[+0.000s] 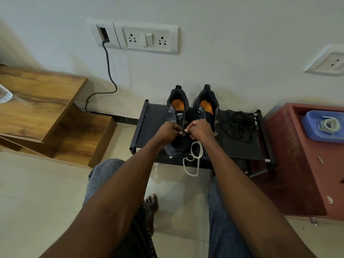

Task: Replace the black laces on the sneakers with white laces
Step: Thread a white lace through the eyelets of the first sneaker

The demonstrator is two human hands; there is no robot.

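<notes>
One white lace [193, 159] is pinched between the curled fingers of the right hand [200, 130] and the left hand [168, 130], which are held close together over the eyelets of the left sneaker [176, 116], its slack looping down over the shoe's toe and off the front edge of the rack. Two dark sneakers are counted, the right sneaker [208, 107] set just beside the first on one low black rack [147, 123], with both forearms stretched forward and covering the shoes' front halves. One tangle of black laces [239, 125] is seen on the rack to the right, and one more coiled white lace [329, 124] is kept in a blue tray [312, 135] on a red cabinet [297, 164].

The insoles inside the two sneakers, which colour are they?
Orange insoles, clearest in the head view, inside both dark sneakers.
</notes>
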